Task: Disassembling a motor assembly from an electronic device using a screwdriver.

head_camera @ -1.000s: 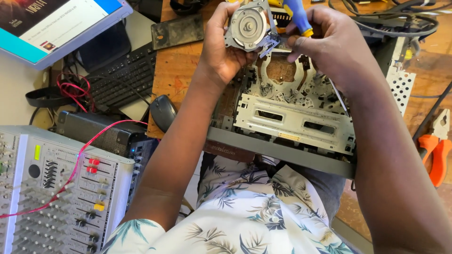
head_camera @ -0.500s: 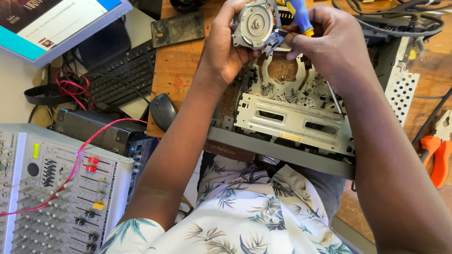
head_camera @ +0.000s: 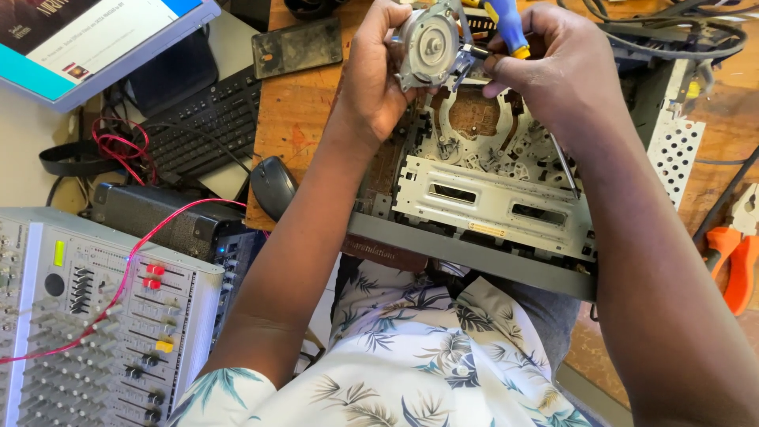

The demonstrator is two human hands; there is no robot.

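Behind the right hand [head_camera: 557,67], most of the blue-and-yellow screwdriver [head_camera: 506,24].

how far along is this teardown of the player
Done: the open metal chassis has its cover off, mechanism exposed, and a round hole shows where a part is out. In hand: the left hand holds a round metal drum motor above the chassis, while the right hand works a blue-handled screwdriver at its edge. Left: the deck's other parts remain mounted.
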